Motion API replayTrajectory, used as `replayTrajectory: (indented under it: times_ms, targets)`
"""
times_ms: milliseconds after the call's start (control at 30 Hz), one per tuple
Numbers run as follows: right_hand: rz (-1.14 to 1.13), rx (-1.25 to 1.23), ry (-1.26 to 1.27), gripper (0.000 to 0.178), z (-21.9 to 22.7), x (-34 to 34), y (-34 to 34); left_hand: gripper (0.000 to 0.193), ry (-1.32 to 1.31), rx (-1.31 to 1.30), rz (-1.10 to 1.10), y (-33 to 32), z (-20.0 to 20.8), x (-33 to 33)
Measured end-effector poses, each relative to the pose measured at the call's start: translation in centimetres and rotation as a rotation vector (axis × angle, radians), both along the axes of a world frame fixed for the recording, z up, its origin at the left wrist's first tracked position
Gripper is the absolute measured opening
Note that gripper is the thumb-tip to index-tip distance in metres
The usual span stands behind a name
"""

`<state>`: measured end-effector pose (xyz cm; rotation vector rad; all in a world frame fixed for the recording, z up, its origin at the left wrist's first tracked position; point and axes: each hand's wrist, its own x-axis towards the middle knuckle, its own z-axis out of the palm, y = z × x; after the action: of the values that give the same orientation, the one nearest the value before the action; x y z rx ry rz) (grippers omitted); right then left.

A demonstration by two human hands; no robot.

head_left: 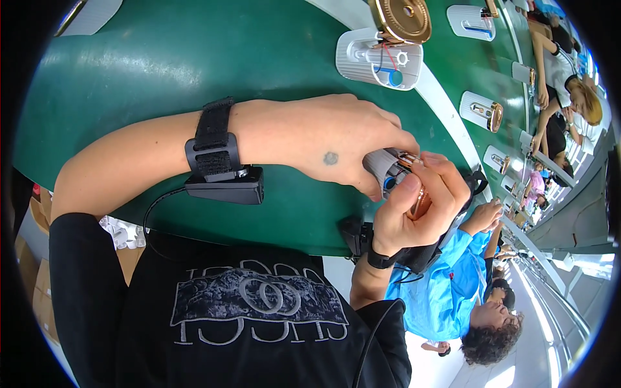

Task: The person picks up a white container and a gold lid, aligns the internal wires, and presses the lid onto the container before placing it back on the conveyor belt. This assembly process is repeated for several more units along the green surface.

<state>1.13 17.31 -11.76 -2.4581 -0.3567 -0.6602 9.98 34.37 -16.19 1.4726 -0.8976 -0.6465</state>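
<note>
Both hands [349, 136] [420, 216] clasping device [383, 163], right fingers [446, 181] curled

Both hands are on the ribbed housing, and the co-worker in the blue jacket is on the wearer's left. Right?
Not quite: the co-worker in the blue jacket is on the wearer's right, as the head view shows. The rest holds: the left hand and right hand are both on the ribbed housing.
</note>
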Motion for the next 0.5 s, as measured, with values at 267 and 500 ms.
replayTrajectory:
  times_ms: [267,500]
  targets:
    - [0.133,-0.118,0.220,0.021,-0.3,-1.0,-0.2,0.051,0.017,0.043,-0.043,0.4,-0.5,-1.2]
    - [0.188,-0.309,0.328,0.031,2.4,-0.4,-1.5,0.052,0.199,0.086,-0.191,0.4,0.9,-0.1]
